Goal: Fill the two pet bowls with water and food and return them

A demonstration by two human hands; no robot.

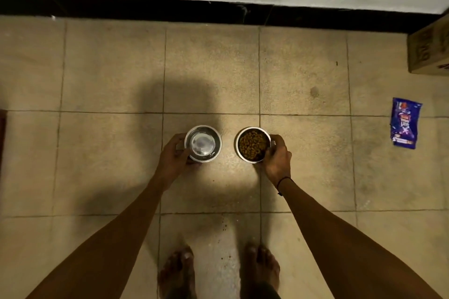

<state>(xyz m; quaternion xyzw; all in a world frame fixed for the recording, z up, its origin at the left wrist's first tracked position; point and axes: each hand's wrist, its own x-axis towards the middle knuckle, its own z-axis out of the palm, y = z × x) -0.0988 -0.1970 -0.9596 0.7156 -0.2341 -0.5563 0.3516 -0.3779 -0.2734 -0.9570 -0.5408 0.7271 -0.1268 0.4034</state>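
Tiled floor (pixel 109 68) by a wall: left hand (pixel 173 156) grips the water bowl (pixel 203 143), right hand (pixel 277 156) the food bowl (pixel 253 143), side by side. Steel rims look slick; water likely slops, so keep level.

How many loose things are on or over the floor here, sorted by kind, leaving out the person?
Steel pet bowls: 2, the water bowl in the left hand and the kibble bowl in the right hand
Blue food pouches: 1
Cardboard boxes: 1, partly out of frame
Total: 4
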